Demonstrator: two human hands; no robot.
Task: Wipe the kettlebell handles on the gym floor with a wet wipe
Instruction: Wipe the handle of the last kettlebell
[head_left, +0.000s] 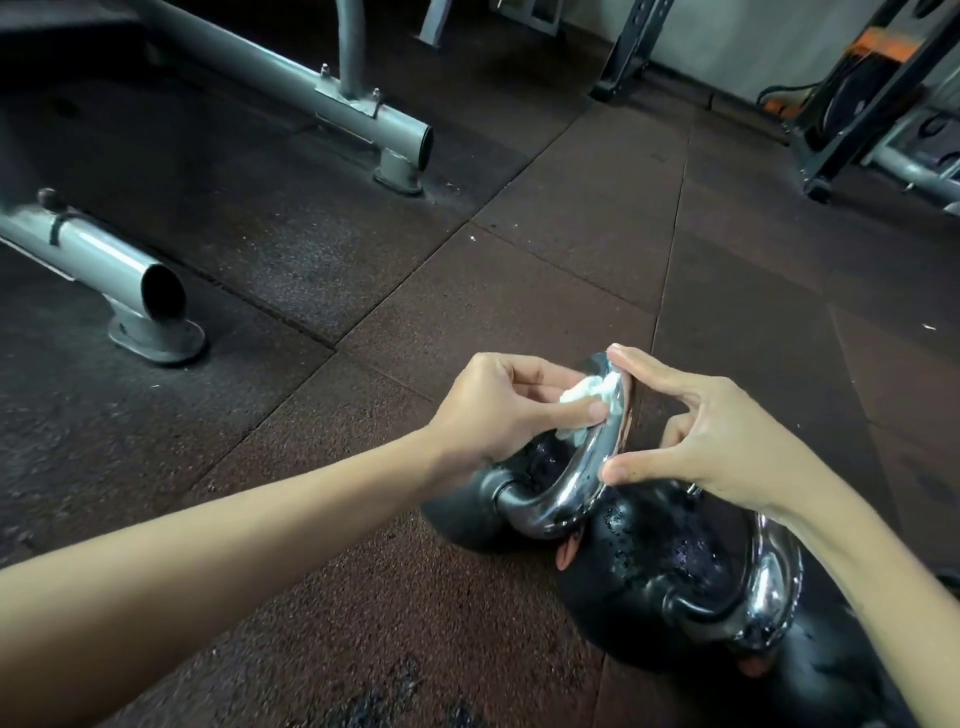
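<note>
Two black kettlebells with chrome handles stand side by side on the rubber gym floor. The farther kettlebell (467, 506) has its chrome handle (582, 467) arching up between my hands. My left hand (493, 408) pinches a crumpled white wet wipe (226, 395) against the left side of that handle near its top. My right hand (696, 431) steadies the same handle from the right, with the forefinger tip at the top and the thumb lower down. The nearer kettlebell (649, 587) stands at lower right, its handle (769, 582) untouched and partly hidden by my right forearm.
Grey steel tubes of a machine frame (130, 275) lie on the floor at left, with another tube (363, 109) behind. A dark rack with orange parts (852, 104) stands at the far right. Brown rubber floor tiles (545, 249) stretch ahead.
</note>
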